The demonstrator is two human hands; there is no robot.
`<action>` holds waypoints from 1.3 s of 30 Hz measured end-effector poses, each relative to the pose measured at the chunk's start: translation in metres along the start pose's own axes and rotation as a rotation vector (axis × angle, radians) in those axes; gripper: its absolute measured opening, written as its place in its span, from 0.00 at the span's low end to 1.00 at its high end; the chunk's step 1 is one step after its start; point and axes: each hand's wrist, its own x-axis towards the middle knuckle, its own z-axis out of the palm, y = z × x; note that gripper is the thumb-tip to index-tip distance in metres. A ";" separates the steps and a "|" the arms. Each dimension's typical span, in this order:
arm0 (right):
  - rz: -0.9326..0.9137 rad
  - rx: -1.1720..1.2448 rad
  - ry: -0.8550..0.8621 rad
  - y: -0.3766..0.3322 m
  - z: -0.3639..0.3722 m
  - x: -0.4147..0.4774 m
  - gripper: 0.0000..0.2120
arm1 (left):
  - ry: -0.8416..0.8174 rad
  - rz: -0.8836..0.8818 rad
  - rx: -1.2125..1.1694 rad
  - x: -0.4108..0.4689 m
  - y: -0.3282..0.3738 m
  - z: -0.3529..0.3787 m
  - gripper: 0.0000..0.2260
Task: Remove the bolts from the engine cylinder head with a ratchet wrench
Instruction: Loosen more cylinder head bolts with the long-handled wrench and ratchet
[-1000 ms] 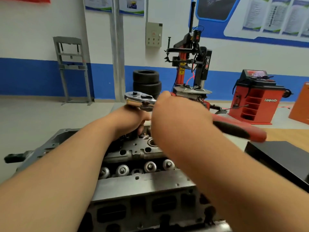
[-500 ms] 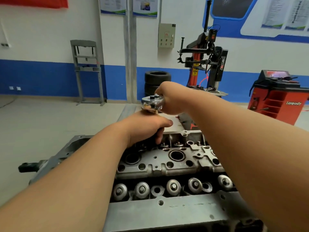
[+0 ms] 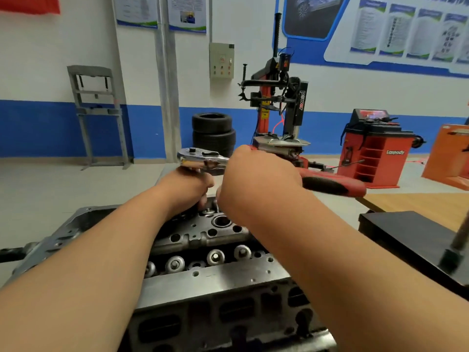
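Note:
A grey engine cylinder head lies in front of me, with valve springs and bolt holes showing. A ratchet wrench with a chrome head and a red-and-black handle stands over the head's far side. My right hand grips the wrench handle, whose end sticks out to the right. Under the chrome head, my left hand curls round the socket extension, which my fingers hide. The bolt under the socket is hidden.
A black case sits at the right on a wooden bench. A blurred dark tool stands at the far right. Behind are stacked tyres, a tyre changer, a red wheel balancer and a grey press frame.
The wrench handle swung away from view half a second ago and is now back out to the right. My left hand kept its hold under the ratchet head.

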 end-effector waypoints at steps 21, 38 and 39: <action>-0.290 -0.226 -0.089 -0.010 -0.005 0.104 0.06 | -0.097 0.017 -0.004 0.026 -0.023 -0.007 0.22; 0.034 -0.016 0.016 0.001 0.002 0.022 0.10 | 0.203 -0.053 -0.064 0.005 0.001 0.009 0.10; 0.021 0.003 0.031 -0.001 0.008 0.016 0.09 | 0.183 -0.069 -0.061 0.002 0.003 0.010 0.08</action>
